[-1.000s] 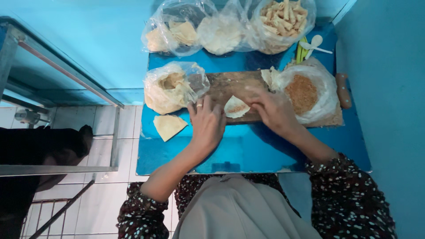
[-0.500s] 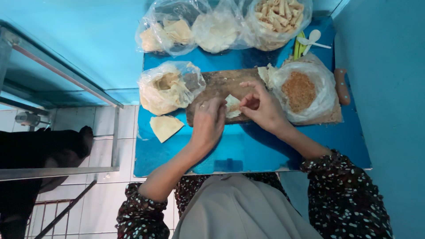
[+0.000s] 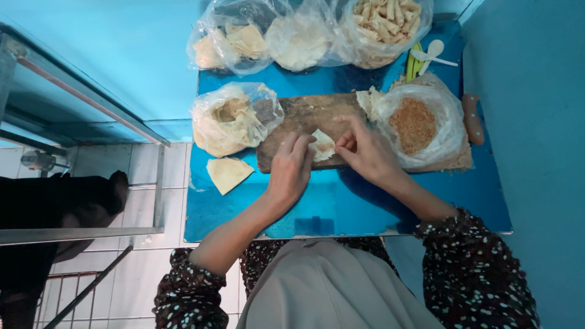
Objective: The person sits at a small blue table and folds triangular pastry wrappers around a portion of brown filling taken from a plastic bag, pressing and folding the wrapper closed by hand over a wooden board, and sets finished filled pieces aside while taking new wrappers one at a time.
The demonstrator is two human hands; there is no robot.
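A small pale pastry sheet (image 3: 321, 145) lies on a dark wooden board (image 3: 304, 116) set on a blue table (image 3: 365, 207). My left hand (image 3: 289, 170) presses its fingertips on the sheet's left edge. My right hand (image 3: 365, 152) pinches the sheet's right edge with thumb and fingers. Right of the board sits an open clear bag of brown crumbly filling (image 3: 414, 125). A bag of folded pale sheets (image 3: 231, 119) lies left of the board.
A loose triangular sheet (image 3: 226, 173) lies near the table's left edge. Three clear bags (image 3: 304, 33) of pastry pieces line the far edge. A white plastic spoon (image 3: 431, 53) and a knife handle (image 3: 472, 119) lie at the right. Blue wall on the right, tiled floor at left.
My right hand has come off the filling bag side and closed on the sheet's right edge. My left hand has shifted slightly along the board, staying on the sheet.
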